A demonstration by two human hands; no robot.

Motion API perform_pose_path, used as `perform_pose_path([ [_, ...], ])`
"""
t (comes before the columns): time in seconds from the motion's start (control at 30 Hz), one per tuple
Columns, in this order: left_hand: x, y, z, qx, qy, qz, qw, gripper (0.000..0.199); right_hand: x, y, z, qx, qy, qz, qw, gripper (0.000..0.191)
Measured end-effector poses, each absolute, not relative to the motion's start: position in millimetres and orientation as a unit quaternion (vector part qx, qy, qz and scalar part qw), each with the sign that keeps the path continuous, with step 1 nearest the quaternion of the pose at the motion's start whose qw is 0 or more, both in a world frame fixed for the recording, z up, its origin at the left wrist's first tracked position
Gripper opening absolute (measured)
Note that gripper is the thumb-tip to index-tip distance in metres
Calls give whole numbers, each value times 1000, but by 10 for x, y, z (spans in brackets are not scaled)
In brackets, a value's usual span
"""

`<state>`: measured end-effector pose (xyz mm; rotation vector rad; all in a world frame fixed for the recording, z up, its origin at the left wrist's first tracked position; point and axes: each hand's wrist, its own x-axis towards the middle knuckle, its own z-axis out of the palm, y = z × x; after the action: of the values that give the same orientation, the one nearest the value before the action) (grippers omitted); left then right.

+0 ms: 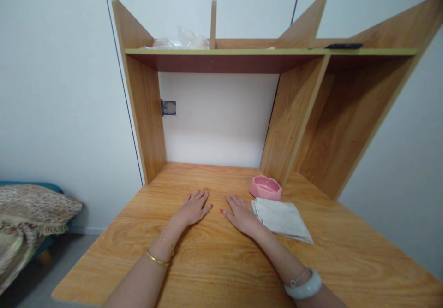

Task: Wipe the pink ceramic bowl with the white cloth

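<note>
My left hand [194, 208] lies flat, palm down, on the wooden desk [211, 262], fingers spread and nothing held. To its right, my right hand [241, 214] rests on the desk in the same way, fingers apart. A folded light grey cloth [284, 220] lies just right of my right hand, close to its outer side. Behind the cloth, near the shelf's upright panel, stands a pink ashtray-like dish [266, 187] whose visible inside holds nothing.
A wooden shelf unit [221, 52] rises from the desk's back, with clear plastic [183, 39] and a dark flat object [344, 46] on its shelf. An open wall box [169, 108] shows blue wires. A patterned cover [31, 206] lies over teal furniture at the left.
</note>
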<state>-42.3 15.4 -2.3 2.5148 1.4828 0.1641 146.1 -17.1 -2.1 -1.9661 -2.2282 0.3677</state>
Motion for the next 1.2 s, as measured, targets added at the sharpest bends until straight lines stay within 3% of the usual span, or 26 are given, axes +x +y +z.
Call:
perform_pose_path([
  [1.2, -409, 128, 7, 855, 506, 50, 105, 64, 1458, -181, -3, -651, -745, 122, 73, 64],
])
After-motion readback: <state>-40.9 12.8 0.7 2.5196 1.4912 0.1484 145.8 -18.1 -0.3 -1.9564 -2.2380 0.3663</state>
